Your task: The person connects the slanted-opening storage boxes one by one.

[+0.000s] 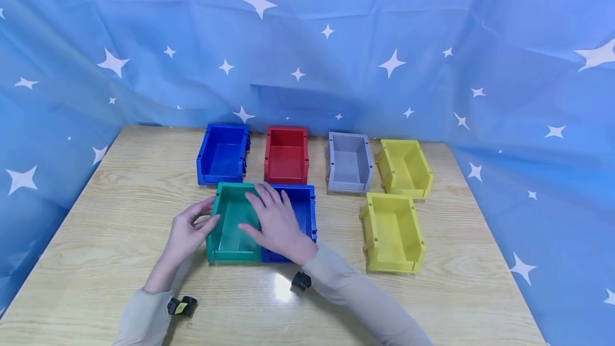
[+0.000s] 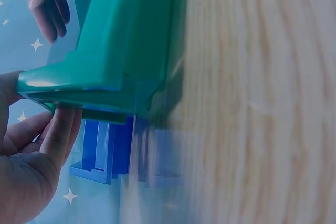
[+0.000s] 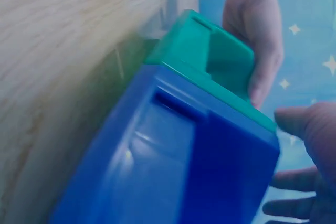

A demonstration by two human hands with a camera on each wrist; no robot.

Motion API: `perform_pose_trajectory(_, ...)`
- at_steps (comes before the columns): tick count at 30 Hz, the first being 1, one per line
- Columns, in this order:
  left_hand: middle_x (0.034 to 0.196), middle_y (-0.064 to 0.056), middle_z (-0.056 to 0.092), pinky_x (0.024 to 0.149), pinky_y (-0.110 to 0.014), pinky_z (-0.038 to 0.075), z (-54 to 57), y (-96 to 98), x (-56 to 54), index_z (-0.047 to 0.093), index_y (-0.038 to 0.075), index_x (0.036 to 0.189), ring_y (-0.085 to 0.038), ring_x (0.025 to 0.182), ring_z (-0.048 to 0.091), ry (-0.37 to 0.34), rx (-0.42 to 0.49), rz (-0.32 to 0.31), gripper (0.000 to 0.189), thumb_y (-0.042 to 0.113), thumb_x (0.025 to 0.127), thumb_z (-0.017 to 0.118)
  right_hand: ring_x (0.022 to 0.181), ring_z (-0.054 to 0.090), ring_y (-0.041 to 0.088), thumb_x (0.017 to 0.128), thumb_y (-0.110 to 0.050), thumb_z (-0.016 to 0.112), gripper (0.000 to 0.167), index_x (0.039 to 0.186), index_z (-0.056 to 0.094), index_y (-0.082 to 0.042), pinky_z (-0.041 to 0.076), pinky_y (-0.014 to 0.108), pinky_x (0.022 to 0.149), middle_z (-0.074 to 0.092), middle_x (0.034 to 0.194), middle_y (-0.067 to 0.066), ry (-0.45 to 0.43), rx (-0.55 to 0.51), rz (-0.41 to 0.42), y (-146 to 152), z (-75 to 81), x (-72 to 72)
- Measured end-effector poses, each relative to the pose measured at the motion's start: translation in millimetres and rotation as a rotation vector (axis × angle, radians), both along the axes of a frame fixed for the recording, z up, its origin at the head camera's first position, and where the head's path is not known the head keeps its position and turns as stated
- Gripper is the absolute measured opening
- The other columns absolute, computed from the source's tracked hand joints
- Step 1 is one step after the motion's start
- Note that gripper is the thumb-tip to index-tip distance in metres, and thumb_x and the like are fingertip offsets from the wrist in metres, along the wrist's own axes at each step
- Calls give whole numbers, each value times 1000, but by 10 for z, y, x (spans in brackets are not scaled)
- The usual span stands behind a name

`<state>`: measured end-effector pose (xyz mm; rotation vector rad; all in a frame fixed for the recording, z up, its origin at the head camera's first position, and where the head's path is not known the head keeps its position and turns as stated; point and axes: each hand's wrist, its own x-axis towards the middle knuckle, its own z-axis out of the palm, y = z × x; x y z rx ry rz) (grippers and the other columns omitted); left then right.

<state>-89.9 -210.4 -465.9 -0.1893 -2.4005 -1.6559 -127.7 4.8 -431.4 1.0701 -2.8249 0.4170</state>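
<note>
A green storage bin [image 1: 234, 234] and a blue storage bin [image 1: 304, 208] stand side by side, walls together, near the middle of the table. My left hand [image 1: 191, 230] grips the green bin's left wall, thumb on one side and fingers on the other, as the left wrist view shows on the green plastic [image 2: 123, 40]. Spread over the place where the two bins meet is my right hand [image 1: 280, 222], its fingers fairly straight. In the right wrist view that hand [image 3: 323, 150] is near the upper edge of the joined walls; whether it touches them I cannot tell.
Along the back stand another blue bin [image 1: 223, 160], a red bin [image 1: 286, 160], a grey bin [image 1: 350, 162] and a yellow bin [image 1: 406, 167]. A second yellow bin [image 1: 391, 231] is at the right. Behind the wooden table [image 1: 96, 239] hangs a starry blue curtain [image 1: 307, 31].
</note>
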Motion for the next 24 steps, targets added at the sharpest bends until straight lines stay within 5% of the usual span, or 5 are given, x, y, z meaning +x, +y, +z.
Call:
perform_pose_trajectory(11, 114, -23, 59, 72, -12, 52, 2, 13, 14, 55, -9, 123, -7, 94, 58, -17, -17, 19, 38, -2, 87, 63, 109, 52, 22, 89, -28, 65, 43, 123, 58, -5, 50, 35, 90, 58, 119, 9, 38, -316, -33, 271, 72, 37)
perform_pose_trajectory(24, 114, -23, 59, 72, -13, 52, -34, -7, 11, 55, -9, 123, 4, 93, 54, -13, -30, 13, 37, -3, 87, 62, 110, 54, 24, 86, -18, 68, 38, 120, 59, -3, 50, 38, 92, 59, 116, 10, -3, -470, -123, 646, 123, 125)
